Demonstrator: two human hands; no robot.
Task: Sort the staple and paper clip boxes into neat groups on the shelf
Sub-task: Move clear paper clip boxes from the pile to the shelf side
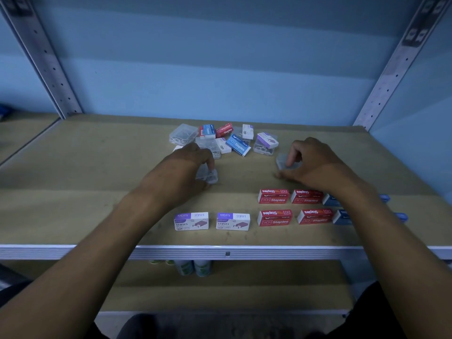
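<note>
On the wooden shelf (97,167), my left hand (181,172) grips a clear plastic paper clip box (209,176) at mid-shelf. My right hand (315,162) holds another clear paper clip box (281,160) to the right. Behind both hands lies a mixed pile: clear clip boxes (183,134), a blue staple box (238,145), a red staple box (224,130) and a purple-labelled clear box (266,144). Near the front edge stand two white-purple staple boxes (191,221), (233,221). Right of them sit red staple boxes (274,196) in two rows, then blue boxes (331,200) partly hidden by my right forearm.
Grey perforated uprights (46,62), (396,62) frame the shelf against a blue wall. The shelf's white front edge (227,252) runs across the view. Bottles (193,267) stand on the lower shelf beneath.
</note>
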